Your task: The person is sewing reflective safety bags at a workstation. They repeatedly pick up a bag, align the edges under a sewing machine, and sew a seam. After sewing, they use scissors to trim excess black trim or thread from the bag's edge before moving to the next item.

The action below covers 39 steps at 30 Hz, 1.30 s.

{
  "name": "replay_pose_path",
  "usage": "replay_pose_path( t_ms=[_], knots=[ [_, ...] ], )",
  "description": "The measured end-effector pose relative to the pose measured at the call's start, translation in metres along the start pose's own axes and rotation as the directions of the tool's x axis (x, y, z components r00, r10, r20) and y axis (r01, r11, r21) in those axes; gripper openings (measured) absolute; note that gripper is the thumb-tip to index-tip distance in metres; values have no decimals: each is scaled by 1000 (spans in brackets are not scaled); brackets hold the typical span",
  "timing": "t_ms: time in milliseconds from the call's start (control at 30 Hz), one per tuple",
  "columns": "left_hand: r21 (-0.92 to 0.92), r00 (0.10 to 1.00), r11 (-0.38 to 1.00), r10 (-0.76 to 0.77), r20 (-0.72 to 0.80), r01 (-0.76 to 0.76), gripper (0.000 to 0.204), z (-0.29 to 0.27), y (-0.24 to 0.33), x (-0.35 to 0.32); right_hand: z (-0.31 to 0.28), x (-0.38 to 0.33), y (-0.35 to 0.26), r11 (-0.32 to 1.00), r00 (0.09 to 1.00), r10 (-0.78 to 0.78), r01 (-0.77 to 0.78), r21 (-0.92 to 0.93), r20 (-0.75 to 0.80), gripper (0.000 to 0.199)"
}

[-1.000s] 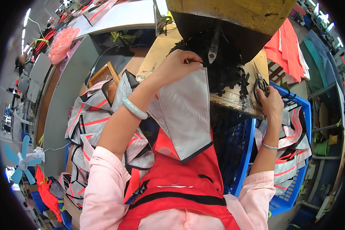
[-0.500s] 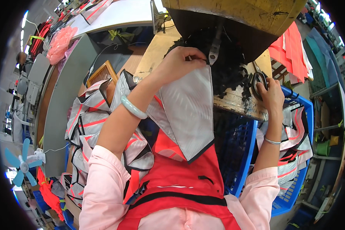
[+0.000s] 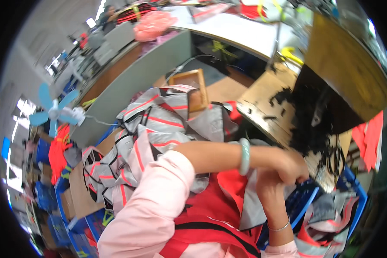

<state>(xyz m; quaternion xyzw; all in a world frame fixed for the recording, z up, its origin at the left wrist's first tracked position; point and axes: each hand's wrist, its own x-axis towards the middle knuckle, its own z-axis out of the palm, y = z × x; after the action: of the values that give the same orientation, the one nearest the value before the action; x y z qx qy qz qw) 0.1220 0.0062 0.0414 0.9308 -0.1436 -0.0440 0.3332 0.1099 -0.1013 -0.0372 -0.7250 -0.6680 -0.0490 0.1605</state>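
My left hand (image 3: 293, 168) is curled, blurred by motion, at the upper end of a grey fabric piece (image 3: 250, 204) with red fabric beside it. The left forearm, with a pale green bangle (image 3: 244, 156), reaches across to the right. Close under the left hand is my right hand (image 3: 270, 185), its fingers mostly hidden, a thin silver bracelet on its wrist. Grey cloth shows on both sides of that wrist and hangs down over my red apron (image 3: 206, 204). A pair of black-handled scissors (image 3: 335, 161) lies apart from both hands on the board's right side.
A yellow-brown box-like machine housing (image 3: 346, 64) overhangs a worn board (image 3: 264, 114) strewn with black scraps. Grey and red trimmed pieces (image 3: 159, 120) are heaped left. A blue basket (image 3: 361, 189) holds more pieces at right. Behind stand a grey partition (image 3: 133, 81) and white table (image 3: 232, 26).
My right hand has let go of the scissors and come over beside my left. The left hand has moved down from the metal tip with the grey fabric. The view has swung left.
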Motion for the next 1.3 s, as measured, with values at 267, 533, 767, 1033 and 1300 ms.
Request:
replay_pose_path(
  t_ms=[267,533,767,1033,1300],
  knots=[
    [-286,922,957,-156,-354,52,28,50,-38,-74,-17,-10,0,969,973,195,-211,132,126,20],
    [60,799,939,-253,-545,339,25,148,-37,-222,-20,-35,-33,847,984,121,-169,504,127,14],
    [-103,823,953,-297,-485,284,29,57,73,-214,-80,-38,-16,715,990,76,-136,686,117,10],
    [-153,844,981,-179,-506,116,40,9,40,-125,-117,-43,20,898,926,294,-183,401,-235,14],
    [-213,870,970,-206,-449,119,39,-30,4,-88,-112,-19,64,701,896,430,-255,666,-109,19]
  ],
)
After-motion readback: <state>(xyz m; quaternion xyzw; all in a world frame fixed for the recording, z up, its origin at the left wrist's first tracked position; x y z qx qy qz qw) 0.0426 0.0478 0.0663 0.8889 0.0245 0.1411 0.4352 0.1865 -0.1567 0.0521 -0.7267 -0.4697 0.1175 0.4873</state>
